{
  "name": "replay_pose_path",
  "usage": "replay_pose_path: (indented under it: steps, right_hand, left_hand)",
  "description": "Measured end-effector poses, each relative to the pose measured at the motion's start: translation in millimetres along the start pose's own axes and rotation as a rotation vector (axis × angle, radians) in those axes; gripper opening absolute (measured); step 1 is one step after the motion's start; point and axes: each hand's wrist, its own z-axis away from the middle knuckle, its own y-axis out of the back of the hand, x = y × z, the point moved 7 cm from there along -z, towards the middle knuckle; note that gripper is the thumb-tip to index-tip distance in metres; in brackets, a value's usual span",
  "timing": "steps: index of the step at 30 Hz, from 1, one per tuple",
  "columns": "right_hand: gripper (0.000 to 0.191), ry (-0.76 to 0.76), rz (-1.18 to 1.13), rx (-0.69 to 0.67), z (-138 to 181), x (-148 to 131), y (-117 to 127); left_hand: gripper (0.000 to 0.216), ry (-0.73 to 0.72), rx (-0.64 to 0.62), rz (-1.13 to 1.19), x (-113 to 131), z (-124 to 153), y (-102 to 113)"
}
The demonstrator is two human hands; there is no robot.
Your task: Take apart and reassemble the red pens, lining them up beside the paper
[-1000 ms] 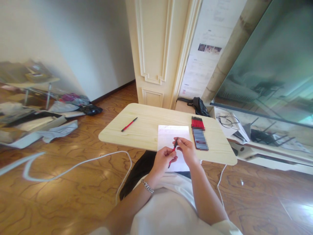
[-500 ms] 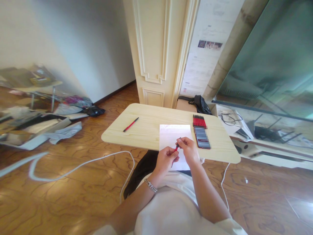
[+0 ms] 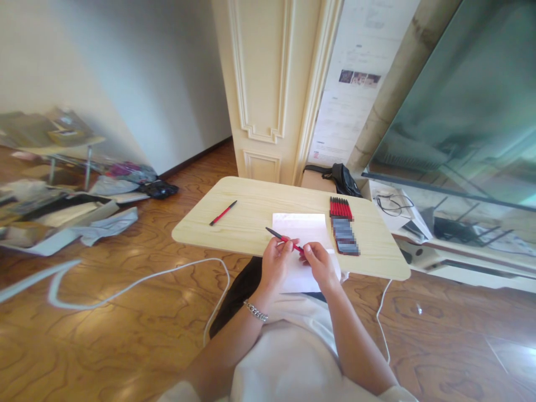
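Note:
A red and black pen (image 3: 277, 235) is held between my two hands above a white sheet of paper (image 3: 299, 223). Its black end points up and to the left. My left hand (image 3: 275, 262) pinches the pen near its middle. At the other, red end, the fingertips of my right hand (image 3: 320, 265) close on it. The paper lies at the near edge of the table, partly hidden by my hands. Another red and black pen (image 3: 223, 213) rests slantwise on the left part of the table.
Several red and black pens (image 3: 341, 207) lie in a row at the right, above a phone (image 3: 345, 237) with a blurred screen. All stand on a pale wooden table (image 3: 251, 195). Behind it is a black bag (image 3: 343, 180). A white cable (image 3: 167, 276) runs over the floor.
The pen has swung from steeply upright to a flatter slant, its black end now pointing left. My right hand has shifted down from the upper end to the red end.

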Motion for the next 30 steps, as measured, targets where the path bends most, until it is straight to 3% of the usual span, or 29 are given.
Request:
replay_pose_path:
  steps: [6,10,13,19,24,30]
  right_hand:
    - [0.023,-0.089,-0.627,0.082,-2,10,-10]
    - [0.024,-0.072,-0.809,0.186,-21,0,5]
    - [0.023,-0.008,-0.906,0.161,-37,-16,23]
    - [0.031,-0.061,-0.929,0.029,-45,-24,40]
    - [0.025,-0.121,-0.934,0.031,-42,-16,38]
    - [0.027,-0.097,-0.899,0.027,-42,-28,40]
  left_hand:
    - [0.030,0.061,-0.066,0.093,-10,3,-13]
    - [0.034,0.095,-0.142,0.001,-14,5,-13]
    - [0.032,0.122,-0.145,-0.077,-18,2,-1]
    - [0.027,0.063,-0.016,-0.179,-13,-10,26]
    - [0.027,0.051,-0.021,-0.191,-14,-15,32]
    - [0.026,-0.005,-0.062,-0.298,-6,-27,37]
